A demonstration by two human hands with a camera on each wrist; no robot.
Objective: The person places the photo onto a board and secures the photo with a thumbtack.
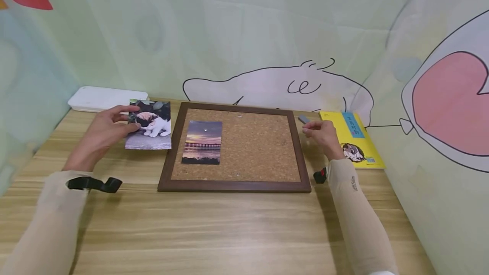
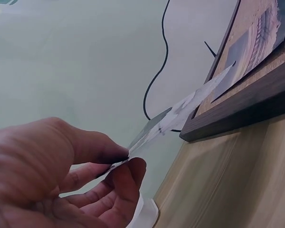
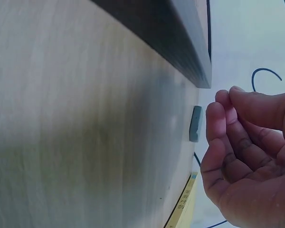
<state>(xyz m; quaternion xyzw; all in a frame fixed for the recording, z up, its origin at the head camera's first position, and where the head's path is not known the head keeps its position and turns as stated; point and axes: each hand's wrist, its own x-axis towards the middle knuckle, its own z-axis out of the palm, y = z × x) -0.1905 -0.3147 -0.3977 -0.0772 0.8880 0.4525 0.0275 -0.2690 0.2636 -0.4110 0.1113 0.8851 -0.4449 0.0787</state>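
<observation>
My left hand [image 1: 103,133] pinches a cat photo [image 1: 153,126] by its left edge, between thumb and fingers. The print is held up just left of a brown-framed cork board [image 1: 259,147], its right edge overlapping the frame in the head view. On the board's left part a sunset pier photo [image 1: 201,150] is fixed by a small pin [image 1: 205,130] near its top. Off the board's right edge, my right hand [image 1: 324,137] has thumb and index fingertips together, other fingers curled. I cannot tell whether something tiny sits between those fingertips.
A small grey block [image 3: 195,124] lies on the wooden table [image 1: 229,232] near the board's upper right corner. A yellow book [image 1: 366,141] lies behind the right hand. At the back left is a white case [image 1: 103,98]. Printed fabric walls stand behind and at both sides.
</observation>
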